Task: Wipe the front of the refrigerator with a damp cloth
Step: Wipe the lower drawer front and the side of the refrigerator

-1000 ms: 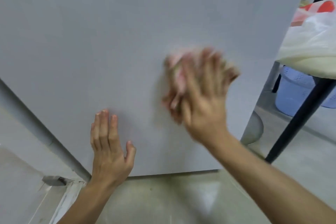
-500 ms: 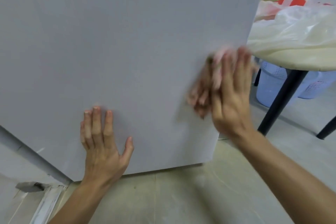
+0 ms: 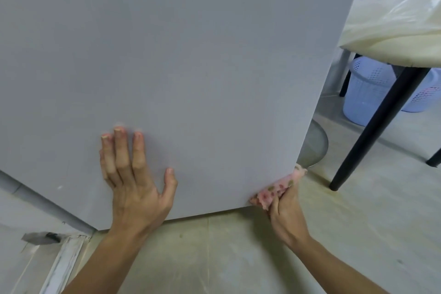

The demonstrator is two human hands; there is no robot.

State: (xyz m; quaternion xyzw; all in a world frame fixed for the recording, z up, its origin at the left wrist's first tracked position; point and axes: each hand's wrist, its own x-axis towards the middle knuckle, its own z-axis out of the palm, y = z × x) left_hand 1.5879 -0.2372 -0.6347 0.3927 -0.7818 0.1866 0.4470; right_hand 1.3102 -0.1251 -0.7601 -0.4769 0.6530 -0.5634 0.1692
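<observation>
Right hand curled round the pink patterned cloth, which is bunched against the lower right corner of the refrigerator front. Left hand flat on the panel to the left of the cloth hand, fingers straight, gripping nothing. From my right hand the whole panel lies up and left. Its bottom edge runs from the cloth toward my left wrist. My guess for the next stroke: leftward along that edge, or upward.

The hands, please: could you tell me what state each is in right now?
Left hand: open, fingers flat on the refrigerator front.
Right hand: grips the pink cloth at its lower corner.
</observation>
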